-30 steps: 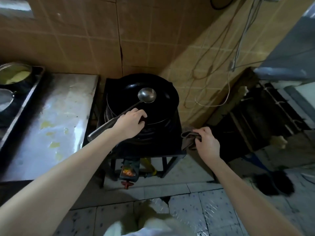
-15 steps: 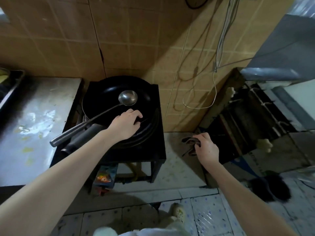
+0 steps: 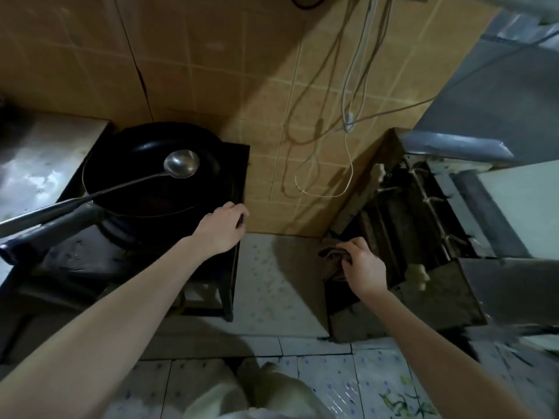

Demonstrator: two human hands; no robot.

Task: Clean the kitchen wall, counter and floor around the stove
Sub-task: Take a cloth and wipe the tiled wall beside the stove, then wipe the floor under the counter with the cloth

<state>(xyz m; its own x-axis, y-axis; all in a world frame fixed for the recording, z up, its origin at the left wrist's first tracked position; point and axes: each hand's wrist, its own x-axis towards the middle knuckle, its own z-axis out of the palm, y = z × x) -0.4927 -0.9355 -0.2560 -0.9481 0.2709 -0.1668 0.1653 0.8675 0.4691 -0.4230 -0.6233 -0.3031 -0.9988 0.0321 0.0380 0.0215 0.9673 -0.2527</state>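
Seen from the head, the left hand (image 3: 222,229) grips the right rim of the black stove (image 3: 236,170), fingers curled over its edge, while the right hand (image 3: 364,267) clutches a bunched dark cloth (image 3: 331,255) low over the floor (image 3: 272,282) beside the stove. The wok (image 3: 145,189) and ladle (image 3: 181,163) sit loose on the burner (likely to slide if the stove is tugged), so any shift should be slow and level. Best to wipe top down: tiled wall (image 3: 211,71), then the steel counter (image 3: 45,152) at left, floor last.

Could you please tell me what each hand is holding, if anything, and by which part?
The right hand grips a dark rag, bunched in its fingers. The left hand has its fingers curled over the right edge of the stove.
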